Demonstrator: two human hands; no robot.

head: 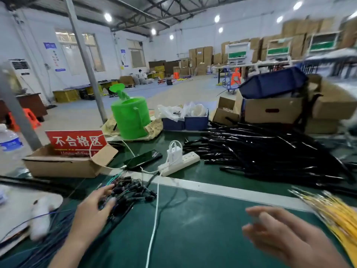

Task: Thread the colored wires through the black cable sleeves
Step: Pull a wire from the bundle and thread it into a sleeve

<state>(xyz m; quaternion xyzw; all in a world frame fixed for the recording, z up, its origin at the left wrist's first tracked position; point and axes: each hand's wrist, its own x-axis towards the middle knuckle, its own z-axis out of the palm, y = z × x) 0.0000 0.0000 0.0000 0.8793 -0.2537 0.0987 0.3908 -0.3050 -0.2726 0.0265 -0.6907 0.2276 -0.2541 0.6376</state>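
Looking across a green bench (193, 219) in a big warehouse hall, with stacked cartons (202, 55) along the far wall.

Seeing black cable sleeves (270, 151) lying in a loose heap on the bench's right half, beyond a white stripe (212, 187).

Counting three lots of wire:
- yellow wires (340, 215) fanning out at the near right edge
- a tangled bundle (131, 190) with black connectors and teal leads, left of centre
- dark blue wires (48, 229) trailing off the near left corner

Reaching with left hand (92, 207) onto the tangled bundle, fingers spread and touching its near side. Not seeing them curl round anything, as far as blur allows.

Hovering right hand (280, 233) over bare mat between the bundle and the yellow wires. Fingers extended and loose, holding nothing, heavily motion-blurred. Working with hands well apart.

Going outward:
- Noting a white cable (154, 219) running down the bench between the hands, from a power strip (179, 163) just behind the bundle. White charger (174, 151) plugged in, phone (143, 158) just beside.
- Spotting an open cardboard box (63, 163) at far left, with a red sign (77, 141) behind it and a water bottle (9, 144) at the left edge.
- Spotting a green watering can (131, 117) upright further back, a blue bin (185, 122) of plastic bags beside it, and brown cartons (270, 111) behind the sleeve heap.
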